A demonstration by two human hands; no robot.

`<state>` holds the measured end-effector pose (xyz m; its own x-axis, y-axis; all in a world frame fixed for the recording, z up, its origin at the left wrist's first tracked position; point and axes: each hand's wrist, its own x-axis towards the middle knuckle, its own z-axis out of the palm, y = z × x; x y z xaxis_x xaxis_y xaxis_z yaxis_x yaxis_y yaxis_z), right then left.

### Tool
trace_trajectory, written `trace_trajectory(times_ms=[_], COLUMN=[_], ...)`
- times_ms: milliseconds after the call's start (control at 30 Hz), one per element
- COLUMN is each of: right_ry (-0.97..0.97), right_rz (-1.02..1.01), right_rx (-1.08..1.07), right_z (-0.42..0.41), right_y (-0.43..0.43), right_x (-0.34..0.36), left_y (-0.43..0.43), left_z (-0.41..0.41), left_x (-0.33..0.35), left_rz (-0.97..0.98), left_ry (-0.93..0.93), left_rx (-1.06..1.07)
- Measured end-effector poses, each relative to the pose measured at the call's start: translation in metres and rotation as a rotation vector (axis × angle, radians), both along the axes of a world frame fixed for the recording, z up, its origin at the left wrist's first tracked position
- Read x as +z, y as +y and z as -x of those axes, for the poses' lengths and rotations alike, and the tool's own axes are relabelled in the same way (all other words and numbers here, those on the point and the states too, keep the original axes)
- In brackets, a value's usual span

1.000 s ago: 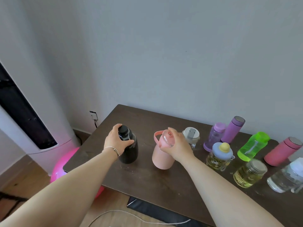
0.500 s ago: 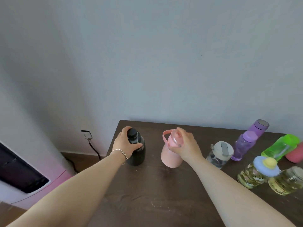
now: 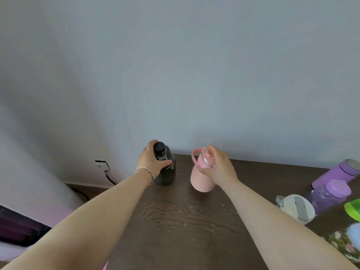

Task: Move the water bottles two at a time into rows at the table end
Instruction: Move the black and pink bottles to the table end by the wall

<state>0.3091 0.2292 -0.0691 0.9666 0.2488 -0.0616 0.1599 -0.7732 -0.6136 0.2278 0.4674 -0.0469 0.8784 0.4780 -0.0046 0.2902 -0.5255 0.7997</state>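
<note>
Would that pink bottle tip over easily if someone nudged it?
Probably not easily: the pink bottle widens toward its base. It looks rigid, smooth plastic, so perhaps a bit slippery. The right hand grips it near the lid; whether it is full, hence heavy, cannot be told.

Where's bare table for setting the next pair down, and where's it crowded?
Bare wood runs on the table between the two forearms, in front of the black bottle and pink bottle, and in the gap between them. The right side is crowded: the white-lidded bottle, purple bottles and green one.
</note>
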Motion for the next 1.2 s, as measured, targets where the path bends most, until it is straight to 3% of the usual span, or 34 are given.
trace_trajectory(times_ms=[400, 1200], right_ry=[-0.031, 0.052], right_rz=[0.02, 0.112], right_rx=[0.073, 0.143], right_z=[-0.081, -0.071], right_y=[0.048, 0.051], right_x=[-0.054, -0.026], left_y=[0.025, 0.019], left_z=[-0.057, -0.071], left_x=[-0.024, -0.035], left_rz=[-0.031, -0.128], left_ry=[0.023, 0.132], left_rx=[0.031, -0.056])
